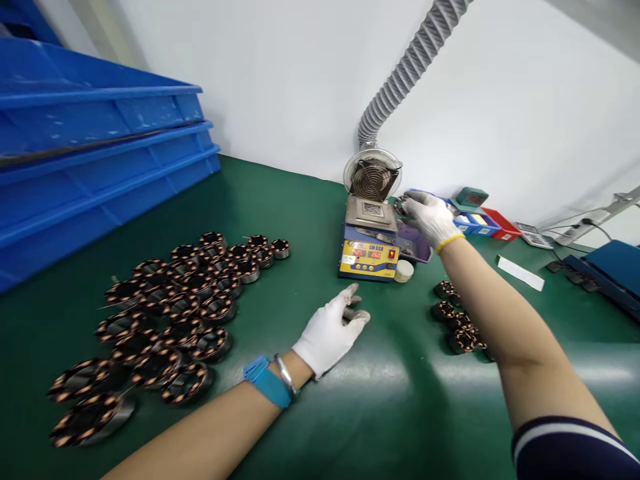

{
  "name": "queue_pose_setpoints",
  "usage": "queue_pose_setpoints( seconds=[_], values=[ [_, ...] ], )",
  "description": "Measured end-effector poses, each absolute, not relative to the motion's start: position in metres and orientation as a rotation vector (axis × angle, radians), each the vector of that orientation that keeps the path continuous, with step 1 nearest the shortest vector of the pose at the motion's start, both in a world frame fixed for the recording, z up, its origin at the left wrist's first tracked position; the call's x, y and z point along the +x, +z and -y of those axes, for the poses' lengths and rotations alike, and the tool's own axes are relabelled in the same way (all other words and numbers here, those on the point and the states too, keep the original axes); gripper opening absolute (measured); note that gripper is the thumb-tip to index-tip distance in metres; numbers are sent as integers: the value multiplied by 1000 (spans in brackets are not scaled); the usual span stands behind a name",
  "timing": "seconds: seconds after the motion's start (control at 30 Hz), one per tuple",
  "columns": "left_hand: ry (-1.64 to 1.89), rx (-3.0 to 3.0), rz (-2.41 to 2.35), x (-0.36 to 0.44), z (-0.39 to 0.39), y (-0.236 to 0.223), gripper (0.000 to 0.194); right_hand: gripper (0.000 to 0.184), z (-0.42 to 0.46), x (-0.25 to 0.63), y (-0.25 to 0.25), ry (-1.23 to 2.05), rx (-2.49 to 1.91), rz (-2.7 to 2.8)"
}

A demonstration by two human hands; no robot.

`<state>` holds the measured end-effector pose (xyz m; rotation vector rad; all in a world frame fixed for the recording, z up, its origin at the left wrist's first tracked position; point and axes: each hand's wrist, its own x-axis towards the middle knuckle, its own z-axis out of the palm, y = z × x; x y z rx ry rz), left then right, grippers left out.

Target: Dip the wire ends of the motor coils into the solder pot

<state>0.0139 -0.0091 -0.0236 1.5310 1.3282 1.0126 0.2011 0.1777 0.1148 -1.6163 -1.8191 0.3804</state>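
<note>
— Gloves on both hands, white ones. Where is the right hand [429,217]?

— Right of centre in the frame, reaching out beside the solder pot [371,245], the small yellow-and-blue unit with red digits on its front. Its fingers are curled around a small dark wound coil [400,206], held just at the right edge of the pot's top plate.

— And the left hand [330,333]?

— Lower centre, resting on the green tabletop [380,407]. The fingers are loosely bent, partly open, and I see nothing gripped in them. A blue wrist strap [267,382] and a thin metal bangle sit on that wrist.

— Where are the other coils?

— A big spread of copper-wound stators [165,320] lies at the left of the frame, touching and overlapping one another, well apart from the pot. A smaller cluster of stators [457,320] sits right of centre, just under the right forearm.

— What is behind the pot?

— A round fan grille [373,177] stands directly behind it, joined to a grey ribbed hose [407,70] running up to the top of the frame. A small white round container [403,270] touches the pot's lower right corner.

— Anything else?

— Stacked blue trays [100,153] fill the upper left. Small blue and red bins [483,223] sit at the right by the white wall, and a white strip [520,273] lies flat nearby.
</note>
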Motion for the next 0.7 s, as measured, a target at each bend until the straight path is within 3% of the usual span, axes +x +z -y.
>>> queue_pose_setpoints(
  seconds=[0.13, 0.27, 0.5, 0.6, 0.7],
  values=[
    [1009, 1699, -1357, 15, 12, -23, 60, 43, -108, 227, 101, 498, -1687, 2330],
    [954, 2007, -1620, 11, 9, -15, 53, 38, -61, 258, 70, 216, -1824, 2837],
    [771, 2180, -2439, -34, -5, 3, 54, 36, -55, 292, 62, -24, -2060, 2823],
    [593, 2001, -2677, -59, -12, 2, 62, 42, -35, 270, 71, -238, -1811, 2687],
    [443, 1888, -2738, -71, -16, -2, 68, 43, -8, 231, 60, -145, -1314, 2616]
  ],
)
